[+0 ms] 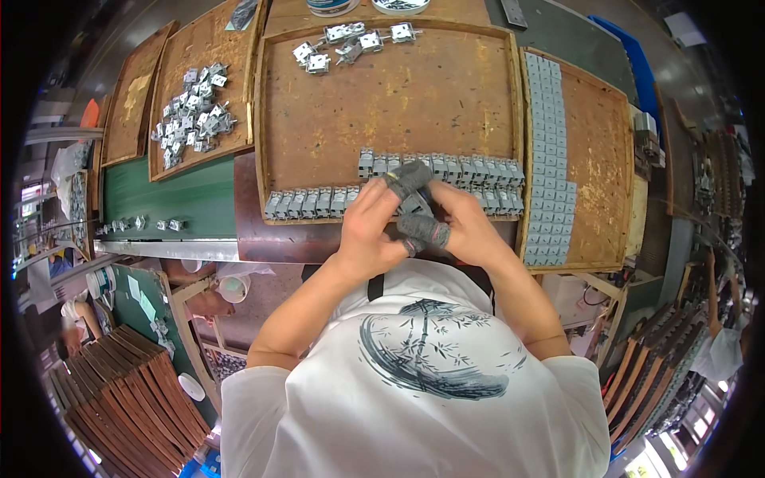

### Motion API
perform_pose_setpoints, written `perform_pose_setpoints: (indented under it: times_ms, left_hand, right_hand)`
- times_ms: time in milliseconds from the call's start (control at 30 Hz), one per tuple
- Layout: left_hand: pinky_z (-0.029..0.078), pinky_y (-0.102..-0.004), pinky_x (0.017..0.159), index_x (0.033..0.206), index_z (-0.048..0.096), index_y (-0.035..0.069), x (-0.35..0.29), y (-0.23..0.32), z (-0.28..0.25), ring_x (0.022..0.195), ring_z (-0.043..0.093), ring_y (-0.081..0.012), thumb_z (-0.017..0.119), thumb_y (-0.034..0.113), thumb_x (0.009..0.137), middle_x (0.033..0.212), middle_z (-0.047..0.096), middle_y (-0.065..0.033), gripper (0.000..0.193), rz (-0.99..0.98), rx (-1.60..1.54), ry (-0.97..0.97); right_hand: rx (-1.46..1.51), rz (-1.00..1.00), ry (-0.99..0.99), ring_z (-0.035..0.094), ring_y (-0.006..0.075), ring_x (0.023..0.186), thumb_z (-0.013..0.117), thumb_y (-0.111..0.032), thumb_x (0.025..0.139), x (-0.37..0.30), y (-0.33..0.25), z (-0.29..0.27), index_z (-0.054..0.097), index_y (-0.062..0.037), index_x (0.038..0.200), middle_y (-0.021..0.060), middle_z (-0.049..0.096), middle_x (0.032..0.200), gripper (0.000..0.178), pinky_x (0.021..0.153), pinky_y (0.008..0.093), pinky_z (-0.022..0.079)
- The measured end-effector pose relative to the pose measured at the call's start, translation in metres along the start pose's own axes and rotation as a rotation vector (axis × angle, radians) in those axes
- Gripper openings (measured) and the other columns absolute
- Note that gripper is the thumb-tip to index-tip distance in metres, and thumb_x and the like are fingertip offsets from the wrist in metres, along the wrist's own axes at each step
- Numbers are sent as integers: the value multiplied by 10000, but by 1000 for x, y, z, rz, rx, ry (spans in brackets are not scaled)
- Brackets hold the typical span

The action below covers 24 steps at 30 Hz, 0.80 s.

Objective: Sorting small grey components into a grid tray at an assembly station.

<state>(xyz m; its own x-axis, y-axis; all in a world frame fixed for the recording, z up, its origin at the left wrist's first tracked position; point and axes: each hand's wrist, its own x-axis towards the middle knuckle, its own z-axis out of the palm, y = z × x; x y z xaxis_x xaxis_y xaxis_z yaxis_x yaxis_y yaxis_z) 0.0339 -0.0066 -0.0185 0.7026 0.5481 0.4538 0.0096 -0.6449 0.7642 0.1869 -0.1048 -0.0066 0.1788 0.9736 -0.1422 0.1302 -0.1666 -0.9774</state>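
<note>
My left hand [369,225] and my right hand [468,226] meet over the front edge of a wooden tray [382,95]. Grey fabric covers some of their fingertips. Between the fingers of both hands sits a small grey metal block [414,209], partly hidden by the covered fingers. Beneath and beyond the hands, similar metal blocks [470,170] stand in a tight row. Another row of these blocks [311,203] runs along the tray's front edge, its middle hidden by my hands. Several loose metal blocks [348,48] lie at the tray's far side.
To the right, a wooden tray [602,175] holds neat columns of grey blocks [548,151]. A tray at left [171,76] carries a heap of metal parts [195,115]. Several small parts [171,225] lie on a green belt [191,191]. Tubs [333,6] stand behind the middle tray.
</note>
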Motion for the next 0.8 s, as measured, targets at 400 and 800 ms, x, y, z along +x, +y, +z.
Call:
perform_pose_setpoints:
  times_ms: [400,800]
  left_hand:
    - [454,-384,851,1133,625,55,13,-33,-31,969,524,-359,674,-15,690,1037,499,-170,451,-325,216,-65]
    - [453,-292,956,1273,574,-8,31,-133,-72,1058,592,-183,553,-72,751,1172,629,-80,526,-761,-118,-643]
  right_hand:
    - [-286,222,552,647,143,878,603,-76,898,-44,46,-85,689,-5,1050,81,714,921,188,781,286,502]
    - [-257,598,804,624,169,736,621,-199,891,-112,185,-251,680,25,1057,85,672,812,285,650,327,486]
